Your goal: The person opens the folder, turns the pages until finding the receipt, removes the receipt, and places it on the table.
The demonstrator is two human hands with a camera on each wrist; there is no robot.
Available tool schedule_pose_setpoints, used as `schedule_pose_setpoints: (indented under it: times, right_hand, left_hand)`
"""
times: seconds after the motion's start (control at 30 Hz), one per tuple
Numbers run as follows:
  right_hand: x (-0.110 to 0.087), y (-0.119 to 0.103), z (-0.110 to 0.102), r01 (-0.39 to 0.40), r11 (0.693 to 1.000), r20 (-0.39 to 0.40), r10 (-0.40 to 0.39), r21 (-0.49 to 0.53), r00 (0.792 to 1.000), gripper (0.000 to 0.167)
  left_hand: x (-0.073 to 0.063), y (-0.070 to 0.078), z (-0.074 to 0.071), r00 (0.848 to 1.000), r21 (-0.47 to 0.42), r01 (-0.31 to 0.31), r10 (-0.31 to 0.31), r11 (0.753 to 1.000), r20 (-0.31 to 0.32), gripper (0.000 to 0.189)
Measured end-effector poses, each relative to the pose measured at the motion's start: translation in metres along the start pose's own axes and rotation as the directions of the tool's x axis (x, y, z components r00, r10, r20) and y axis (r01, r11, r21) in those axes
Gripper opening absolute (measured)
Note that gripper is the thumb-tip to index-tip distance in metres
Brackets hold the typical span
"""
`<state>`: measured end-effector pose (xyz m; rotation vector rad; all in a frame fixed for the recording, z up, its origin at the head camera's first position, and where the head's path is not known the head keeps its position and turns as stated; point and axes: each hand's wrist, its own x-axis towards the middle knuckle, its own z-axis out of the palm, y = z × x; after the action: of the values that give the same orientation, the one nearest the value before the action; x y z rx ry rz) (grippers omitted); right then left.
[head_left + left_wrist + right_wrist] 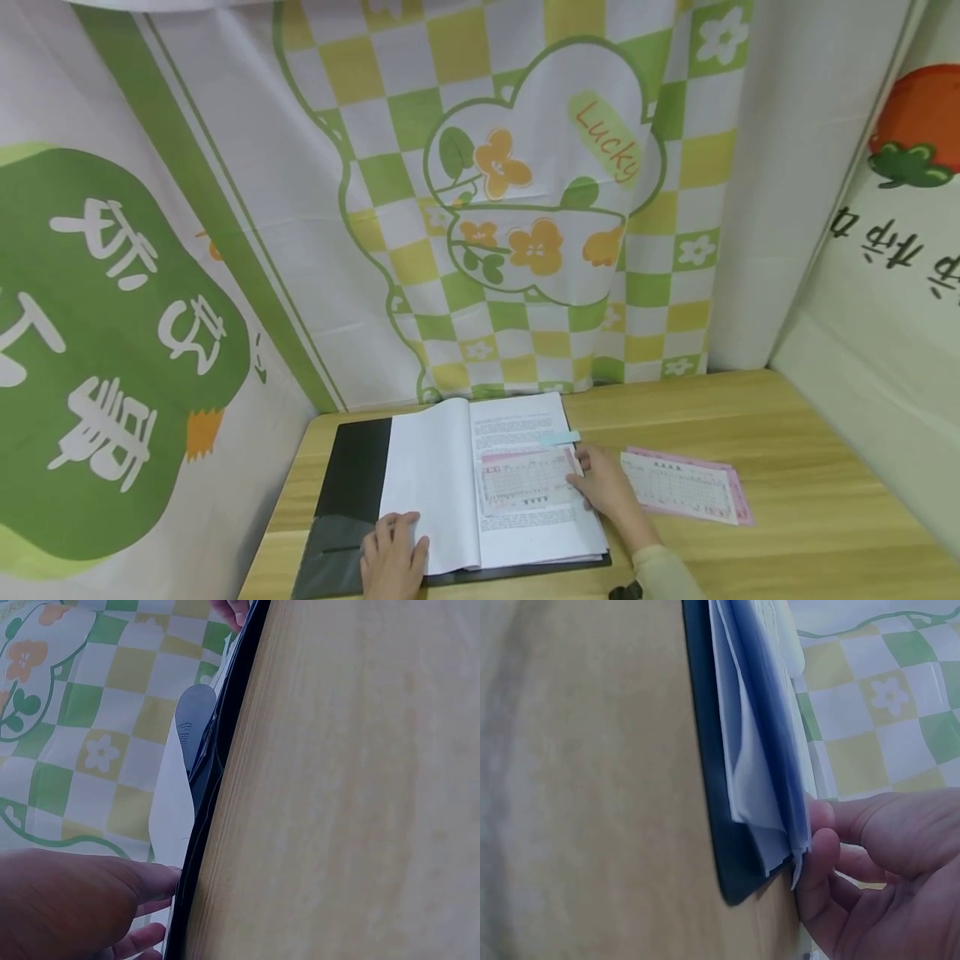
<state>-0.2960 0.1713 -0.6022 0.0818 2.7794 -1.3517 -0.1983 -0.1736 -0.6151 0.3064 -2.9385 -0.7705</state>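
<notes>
An open black folder (350, 471) lies on the table with white pages in it. My left hand (393, 557) rests on the lower left edge of the blank left-hand page (429, 475), fingers spread; the left wrist view shows its thumb (154, 881) at the folder's edge. On the printed right-hand page (517, 425) lies a pink-and-white printed slip (525, 481). My right hand (604, 487) pinches the slip's right end between thumb and fingers, by the page edge. In the right wrist view the right hand (892, 870) is against the stack of sheets (761, 727), hiding the exact contact.
Right of the folder, more pink-and-white slips (686, 486) lie overlapped on the wooden table (810, 500). A pale blue tab (560, 437) sits at the right page's edge, above the slip. A patterned cloth (525, 208) hangs behind the table, with printed side panels.
</notes>
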Motion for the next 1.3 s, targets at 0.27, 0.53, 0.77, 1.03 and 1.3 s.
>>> schedule_pose_setpoints:
  times: [0.27, 0.53, 0.77, 1.03, 1.3]
  right_hand:
    - [-0.001, 0.004, 0.002, -0.066, 0.995, -0.004, 0.066, 0.068, 0.998, 0.044]
    - [0.0, 0.008, 0.0, -0.036, 0.996, 0.015, 0.035, 0.088, 0.999, 0.043]
    - [0.001, 0.013, -0.001, -0.031, 0.991, 0.03, 0.027, 0.13, 0.999, 0.04]
    - [0.002, 0.013, -0.002, -0.047, 0.983, 0.038, 0.041, 0.178, 0.998, 0.038]
    - [0.003, 0.014, -0.003, -0.018, 0.983, 0.028, 0.013, 0.182, 1.0, 0.031]
  left_hand:
    - [-0.004, -0.003, 0.0, 1.0, 0.005, -0.005, 0.005, 1.0, 0.005, 0.034]
    - [-0.004, 0.0, -0.001, 1.0, 0.001, 0.002, -0.002, 1.0, -0.005, 0.033]
    - [-0.006, 0.001, -0.003, 1.0, 0.0, 0.0, 0.0, 1.0, -0.003, 0.033]
    - [-0.005, 0.001, -0.001, 1.0, 0.005, 0.007, -0.008, 1.0, 0.006, 0.034]
    - [-0.003, 0.003, -0.001, 1.0, 0.003, 0.009, -0.009, 1.0, 0.013, 0.035]
